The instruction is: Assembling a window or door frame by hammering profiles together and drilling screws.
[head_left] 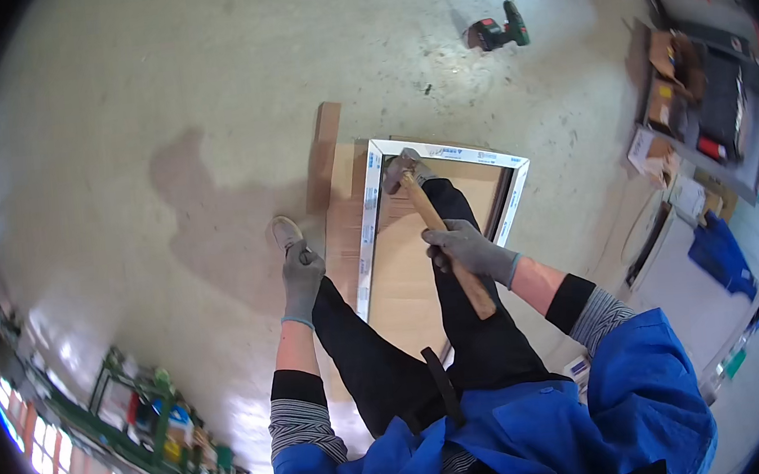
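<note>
White frame [368, 238] met at far corners, near end partly hidden; right hand [476, 251] gripped hammer [424, 204], left hand [303, 280] clenched, contents unclear.

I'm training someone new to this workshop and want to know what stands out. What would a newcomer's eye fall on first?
Probably the wooden-handled hammer near the centre, gripped in the gloved right hand, its head near the upper left corner of the white frame. That frame, between cardboard and the person's legs, would likely come next. Then the green and black drill alone on the floor, toward the upper right.
</note>
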Motion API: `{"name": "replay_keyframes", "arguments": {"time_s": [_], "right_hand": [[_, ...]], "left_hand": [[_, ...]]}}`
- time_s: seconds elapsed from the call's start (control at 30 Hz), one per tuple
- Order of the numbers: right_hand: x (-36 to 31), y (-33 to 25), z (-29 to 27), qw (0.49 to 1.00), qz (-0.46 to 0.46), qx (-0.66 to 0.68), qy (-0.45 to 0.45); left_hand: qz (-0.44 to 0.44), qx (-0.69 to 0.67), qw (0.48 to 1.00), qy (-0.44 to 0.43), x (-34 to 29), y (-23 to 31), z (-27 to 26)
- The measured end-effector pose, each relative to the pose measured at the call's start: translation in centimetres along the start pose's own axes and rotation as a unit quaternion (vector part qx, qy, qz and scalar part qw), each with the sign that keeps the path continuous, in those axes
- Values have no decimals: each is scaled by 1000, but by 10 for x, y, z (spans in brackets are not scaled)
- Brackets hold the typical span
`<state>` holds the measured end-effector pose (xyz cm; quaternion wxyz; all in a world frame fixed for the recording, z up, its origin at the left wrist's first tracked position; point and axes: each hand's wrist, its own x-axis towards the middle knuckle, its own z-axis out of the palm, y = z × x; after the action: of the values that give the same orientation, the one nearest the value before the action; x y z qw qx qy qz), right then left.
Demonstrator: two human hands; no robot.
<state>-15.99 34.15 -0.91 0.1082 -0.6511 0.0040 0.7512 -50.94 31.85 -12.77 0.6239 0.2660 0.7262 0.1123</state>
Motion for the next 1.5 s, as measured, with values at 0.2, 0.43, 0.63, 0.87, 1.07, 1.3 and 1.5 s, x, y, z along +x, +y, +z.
{"name": "replay_keyframes", "arguments": {"time_s": [0.2, 0.43, 0.63, 0.87, 1.07, 1.3, 1.5], "right_hand": [[-27, 58, 48, 997, -13, 71, 42], [-5, 146, 32, 974, -4, 201, 104], [58, 181, 2, 953, 112, 282, 17], [64, 178, -70, 913, 204, 353, -12], [67, 170, -59, 895, 181, 406, -40], [54, 202, -35, 911, 56, 407, 25], [-11, 194, 11, 898, -1, 440, 28]], "left_hand": [[91, 247, 961, -88, 113, -76, -120], [84, 295, 950, -56, 159, -47, -24], [111, 400, 910, -16, 239, -70, 18], [-3, 523, 852, 8, 315, -101, 161], [96, 518, 844, 101, 357, -115, 124], [128, 271, 953, -34, 273, -74, 89], [-7, 141, 968, -208, 133, 27, 36]]}}
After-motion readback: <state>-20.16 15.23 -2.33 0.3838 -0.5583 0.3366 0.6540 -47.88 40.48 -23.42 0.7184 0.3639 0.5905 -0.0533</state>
